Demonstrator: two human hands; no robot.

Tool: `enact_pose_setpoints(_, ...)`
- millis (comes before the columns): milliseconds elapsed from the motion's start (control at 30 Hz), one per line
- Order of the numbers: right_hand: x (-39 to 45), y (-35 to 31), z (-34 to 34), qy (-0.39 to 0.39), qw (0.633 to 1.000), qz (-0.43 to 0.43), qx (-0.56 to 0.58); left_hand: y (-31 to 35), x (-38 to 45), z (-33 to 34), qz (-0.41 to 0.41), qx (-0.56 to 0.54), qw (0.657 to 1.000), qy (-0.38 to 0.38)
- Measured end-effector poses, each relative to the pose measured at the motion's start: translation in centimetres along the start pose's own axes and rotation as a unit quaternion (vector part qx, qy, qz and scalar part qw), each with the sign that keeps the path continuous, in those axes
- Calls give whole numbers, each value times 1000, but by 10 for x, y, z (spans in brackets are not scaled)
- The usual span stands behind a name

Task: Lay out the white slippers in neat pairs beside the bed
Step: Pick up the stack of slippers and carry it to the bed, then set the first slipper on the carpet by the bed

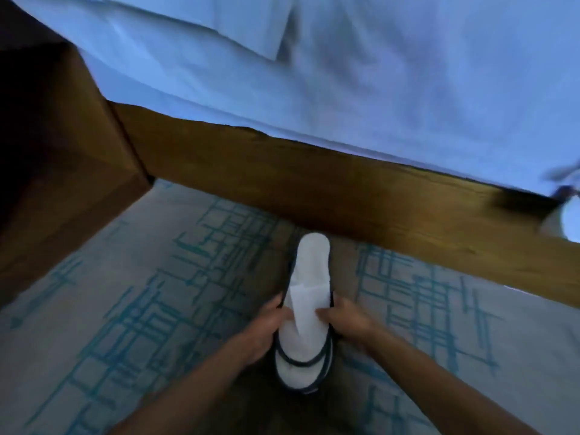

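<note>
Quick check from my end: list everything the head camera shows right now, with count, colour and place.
slippers: seemingly two stacked, count unsure, white with dark trim, on the carpet, far end at the bed frame
carpet: one, grey with teal line pattern, covering the floor
bed frame: one, brown wood, across the middle
bed sheet: one, white, above the frame
wooden furniture: one, dark brown, left
blurred object: pale, right edge, cannot identify
left hand: gripping the slippers' left side
right hand: gripping their right side

Patterned carpet (131, 309), wooden bed frame (314, 189), possibly nightstand (62, 158).
</note>
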State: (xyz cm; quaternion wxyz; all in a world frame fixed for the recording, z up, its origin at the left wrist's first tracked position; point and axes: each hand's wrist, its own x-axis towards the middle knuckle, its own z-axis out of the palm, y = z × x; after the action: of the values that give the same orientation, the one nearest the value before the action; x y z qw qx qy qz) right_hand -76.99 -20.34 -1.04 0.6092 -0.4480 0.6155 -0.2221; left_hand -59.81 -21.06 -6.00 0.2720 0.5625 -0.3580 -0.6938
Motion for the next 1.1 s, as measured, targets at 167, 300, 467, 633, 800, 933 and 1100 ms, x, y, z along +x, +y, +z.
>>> enact_pose_setpoints(167,-11,70,-38,139,989,-33,-20,-14,20,77,-1,136,990,46)
enact_pose_setpoints(300,2,107,-50,212,977,-36,-10,-18,33,93,54,241,968,49)
enact_pose_setpoints(467,8,91,-38,234,971,-42,10,-11,49,84,74,266,959,71)
enact_pose_setpoints(633,29,102,-29,229,972,-41,-18,-16,62,74,91,305,943,97)
enact_pose_setpoints(800,26,95,-22,230,972,-24,-33,-21,65,64,91,349,928,95)
enact_pose_setpoints(933,29,101,-23,214,976,-25,-22,-19,72,53,65,415,901,105)
enact_pose_setpoints(1100,26,96,-28,213,977,-30,14,-6,63,53,112,380,915,75)
